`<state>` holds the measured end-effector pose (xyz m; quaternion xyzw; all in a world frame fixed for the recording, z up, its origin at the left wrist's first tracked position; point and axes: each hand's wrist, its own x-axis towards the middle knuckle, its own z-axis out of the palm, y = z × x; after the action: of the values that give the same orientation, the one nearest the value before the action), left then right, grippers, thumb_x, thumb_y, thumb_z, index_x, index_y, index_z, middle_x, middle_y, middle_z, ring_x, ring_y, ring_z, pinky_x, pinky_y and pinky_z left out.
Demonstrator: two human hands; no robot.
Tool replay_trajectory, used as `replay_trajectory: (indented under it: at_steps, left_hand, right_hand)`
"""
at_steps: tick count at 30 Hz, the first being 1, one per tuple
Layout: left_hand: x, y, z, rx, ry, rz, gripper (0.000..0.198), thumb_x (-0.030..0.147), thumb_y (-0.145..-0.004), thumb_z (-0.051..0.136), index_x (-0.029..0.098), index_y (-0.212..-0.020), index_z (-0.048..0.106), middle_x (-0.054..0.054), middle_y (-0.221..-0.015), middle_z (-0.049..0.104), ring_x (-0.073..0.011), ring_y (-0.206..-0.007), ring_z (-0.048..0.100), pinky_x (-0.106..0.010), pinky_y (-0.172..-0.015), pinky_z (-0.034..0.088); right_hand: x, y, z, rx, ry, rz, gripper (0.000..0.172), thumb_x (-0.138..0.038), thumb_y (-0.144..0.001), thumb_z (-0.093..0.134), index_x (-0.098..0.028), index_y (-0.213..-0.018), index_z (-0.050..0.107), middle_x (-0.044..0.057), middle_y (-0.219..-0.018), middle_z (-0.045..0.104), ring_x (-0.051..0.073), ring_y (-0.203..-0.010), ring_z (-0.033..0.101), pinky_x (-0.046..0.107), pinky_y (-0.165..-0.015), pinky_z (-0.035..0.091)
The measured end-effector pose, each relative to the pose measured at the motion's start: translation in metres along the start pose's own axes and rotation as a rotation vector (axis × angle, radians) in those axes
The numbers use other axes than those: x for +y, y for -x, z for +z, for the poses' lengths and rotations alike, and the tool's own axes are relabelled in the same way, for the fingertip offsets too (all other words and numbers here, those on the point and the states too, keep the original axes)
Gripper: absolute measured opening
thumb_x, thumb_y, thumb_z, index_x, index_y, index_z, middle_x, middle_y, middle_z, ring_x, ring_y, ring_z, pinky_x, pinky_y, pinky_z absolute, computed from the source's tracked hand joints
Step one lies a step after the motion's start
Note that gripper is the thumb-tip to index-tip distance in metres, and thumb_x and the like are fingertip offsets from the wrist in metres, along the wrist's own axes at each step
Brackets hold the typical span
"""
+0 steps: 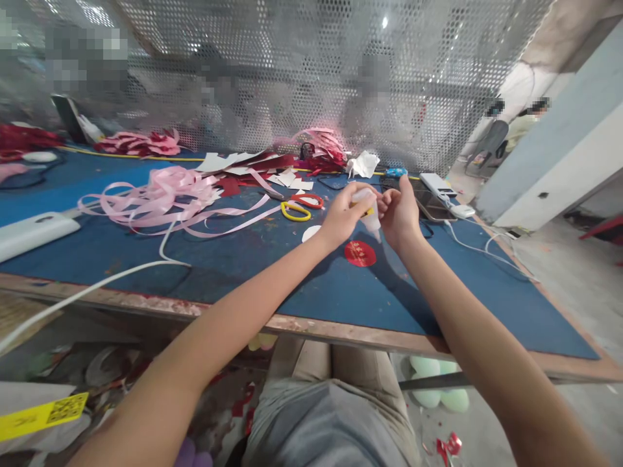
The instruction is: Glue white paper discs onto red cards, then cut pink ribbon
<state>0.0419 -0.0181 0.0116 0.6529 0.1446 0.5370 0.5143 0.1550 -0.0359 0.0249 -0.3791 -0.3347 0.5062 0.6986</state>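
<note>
My left hand [348, 211] is wrapped round a small translucent white squeeze bottle [372, 222] with a bit of yellow on it. The bottle tilts, its narrow tip downward above the table. Close against the bottle's right side is my right hand [402, 211], fingers curled in and thumb raised; what its fingertips hold, if anything, I cannot make out. Below the bottle a red round paper piece [360, 253] with gold print lies flat on the blue mat. A white round piece [310, 233] lies partly hidden behind my left wrist.
Scissors with red and yellow handles [296, 211] lie left of my hands. Loops of pink ribbon [170, 194] spread further left. White paper scraps [294, 180] and crumpled paper [363, 165] lie behind. A white power bank [438, 184] and cables are at right; a perforated metal screen [311, 71] stands behind.
</note>
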Motion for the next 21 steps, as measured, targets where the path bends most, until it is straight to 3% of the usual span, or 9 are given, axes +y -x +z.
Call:
replay_trajectory:
  at_steps: [4,8,11,15,17,21]
  left_hand:
    - [0.006,-0.001,-0.003,0.065,0.364,-0.285,0.02,0.018,-0.064,0.072,0.018,-0.072,0.054,0.003,-0.07,0.059,-0.0098,-0.065,0.058,-0.022,-0.063,0.043]
    - [0.014,-0.004,-0.009,0.143,0.544,-0.428,0.021,0.01,-0.063,0.067,0.017,-0.061,0.047,0.006,-0.056,0.051,-0.0057,-0.053,0.052,-0.019,-0.056,0.041]
    - [0.016,-0.007,-0.014,0.127,0.61,-0.475,0.03,0.028,-0.071,0.065,0.017,-0.054,0.044,0.006,-0.048,0.041,-0.0055,-0.044,0.045,-0.019,-0.048,0.037]
    - [0.015,-0.008,-0.02,0.209,0.609,-0.529,0.056,0.066,-0.076,0.048,0.018,-0.049,0.045,0.001,-0.048,0.047,-0.0096,-0.044,0.05,-0.022,-0.04,0.033]
    - [0.014,-0.008,-0.021,0.239,0.507,-0.489,0.06,0.069,-0.078,0.041,0.018,-0.047,0.046,-0.001,-0.046,0.048,-0.0112,-0.044,0.052,-0.023,-0.041,0.036]
    - [0.014,-0.007,-0.019,0.225,0.301,-0.353,0.058,0.056,-0.086,0.041,0.018,-0.042,0.044,0.001,-0.036,0.043,-0.009,-0.033,0.045,-0.023,-0.038,0.032]
  right_hand:
    - [-0.002,0.004,0.005,0.103,-0.053,0.031,0.047,-0.041,-0.091,0.036,-0.02,-0.049,0.026,-0.008,-0.038,0.026,0.006,-0.034,0.025,0.019,-0.037,0.026]
    - [-0.003,0.006,0.004,0.186,0.009,0.042,0.043,-0.034,-0.089,0.04,-0.021,-0.051,0.023,-0.009,-0.037,0.022,0.007,-0.033,0.023,0.02,-0.036,0.029]
    - [-0.002,0.005,0.003,0.197,0.029,0.037,0.041,-0.031,-0.087,0.041,-0.021,-0.051,0.023,-0.009,-0.037,0.022,0.006,-0.032,0.022,0.02,-0.035,0.028]
    - [0.0,0.003,0.003,0.197,0.066,0.019,0.039,-0.029,-0.084,0.043,-0.021,-0.05,0.025,-0.009,-0.037,0.023,0.006,-0.033,0.023,0.02,-0.035,0.028]
    - [0.001,0.003,0.003,0.194,0.089,0.004,0.038,-0.029,-0.083,0.043,-0.021,-0.05,0.025,-0.01,-0.038,0.022,0.006,-0.033,0.023,0.02,-0.036,0.028]
    - [0.002,0.005,0.003,0.18,0.148,-0.03,0.039,-0.03,-0.083,0.043,-0.022,-0.05,0.023,-0.01,-0.038,0.019,0.006,-0.033,0.02,0.021,-0.035,0.027]
